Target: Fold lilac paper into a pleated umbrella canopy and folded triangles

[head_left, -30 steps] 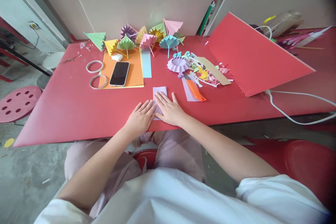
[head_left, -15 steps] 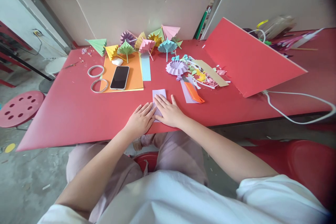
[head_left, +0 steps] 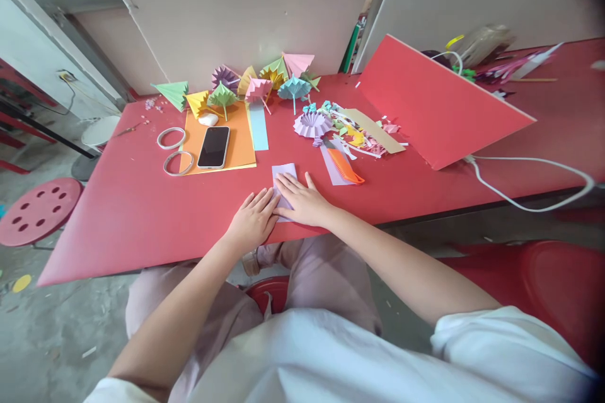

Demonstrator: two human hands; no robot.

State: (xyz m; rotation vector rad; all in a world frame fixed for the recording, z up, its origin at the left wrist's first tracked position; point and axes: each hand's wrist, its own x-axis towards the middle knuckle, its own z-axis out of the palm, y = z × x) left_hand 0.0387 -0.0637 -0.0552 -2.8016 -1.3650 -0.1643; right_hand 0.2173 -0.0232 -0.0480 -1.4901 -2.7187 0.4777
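I have both hands flat on the lilac paper (head_left: 284,171) near the front edge of the red table (head_left: 142,214): left hand (head_left: 252,221) fingers together on its near-left corner, right hand (head_left: 305,201) spread over its lower half. I judge that even pressure along the fold makes a clean crease. The paper's long axis runs away from me, toward the paper umbrellas (head_left: 258,83)

Craft workshop: paper umbrellas (head_left: 258,83), scraps (head_left: 359,135)
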